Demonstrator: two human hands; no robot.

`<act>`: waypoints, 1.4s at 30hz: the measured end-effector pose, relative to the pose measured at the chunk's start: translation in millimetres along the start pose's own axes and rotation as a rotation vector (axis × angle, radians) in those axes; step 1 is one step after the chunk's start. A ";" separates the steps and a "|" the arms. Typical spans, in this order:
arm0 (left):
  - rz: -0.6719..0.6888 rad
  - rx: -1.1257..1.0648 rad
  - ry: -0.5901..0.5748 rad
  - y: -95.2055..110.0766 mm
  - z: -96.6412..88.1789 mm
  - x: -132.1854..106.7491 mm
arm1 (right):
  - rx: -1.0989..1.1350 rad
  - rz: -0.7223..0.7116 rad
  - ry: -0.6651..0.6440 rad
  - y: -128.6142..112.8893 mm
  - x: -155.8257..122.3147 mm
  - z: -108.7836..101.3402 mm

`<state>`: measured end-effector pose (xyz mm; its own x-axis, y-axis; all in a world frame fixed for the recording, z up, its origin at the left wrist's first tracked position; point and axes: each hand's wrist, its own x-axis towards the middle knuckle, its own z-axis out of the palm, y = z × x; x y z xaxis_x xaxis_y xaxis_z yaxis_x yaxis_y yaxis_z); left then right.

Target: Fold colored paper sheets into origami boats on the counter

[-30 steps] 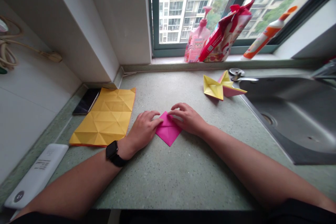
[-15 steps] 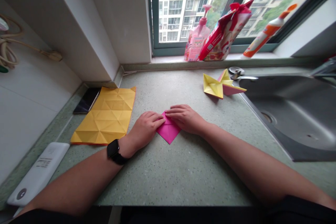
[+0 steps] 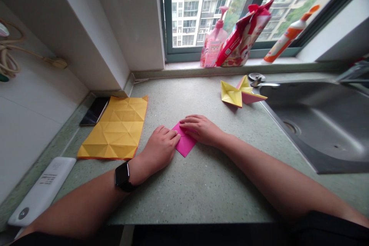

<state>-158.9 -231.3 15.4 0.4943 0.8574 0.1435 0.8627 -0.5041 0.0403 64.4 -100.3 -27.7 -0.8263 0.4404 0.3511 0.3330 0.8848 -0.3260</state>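
A small piece of pink origami paper, folded into a diamond with a crease across it, lies on the countertop between my hands. My left hand, a black watch on its wrist, has its fingers curled and closed at the paper's left corner. Fingers outstretched, my right hand lies over the upper right part of the paper and hides it there. Farther back on the right stands a folded yellow and pink paper shape. Creased yellow-orange paper sheets lie left of my left hand.
A dark phone sits partly beneath the yellow sheets. A white oblong device lies at the left edge. The steel sink is on the right. A pink pump bottle, a red bag and an orange-white bottle line the windowsill.
My left hand has shifted slightly down, its fingers now lower on the paper's left side, uncovering more of the upper left edge. My right hand stays on the paper. The view has shifted slightly.
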 end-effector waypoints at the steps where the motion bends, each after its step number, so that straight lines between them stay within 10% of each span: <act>1: -0.022 0.029 -0.001 1.9 -2.2 -1.0 | -0.001 0.005 -0.005 -0.5 0.0 -0.3; 17: -0.230 0.148 0.037 -2.3 -29.4 -9.0 | 0.002 0.006 -0.023 -1.4 2.4 -2.3; 22: 0.016 0.050 0.094 10.6 -6.3 -5.3 | 0.015 0.005 -0.013 -0.5 3.6 -2.6; 42: -0.052 0.043 0.028 15.2 10.1 -10.5 | 0.002 0.089 0.025 -0.7 5.6 2.8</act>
<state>-149.9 -246.9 4.5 0.4457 0.8789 0.1701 0.8914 -0.4532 0.0060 58.3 -98.9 -27.9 -0.7819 0.5210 0.3423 0.4040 0.8417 -0.3583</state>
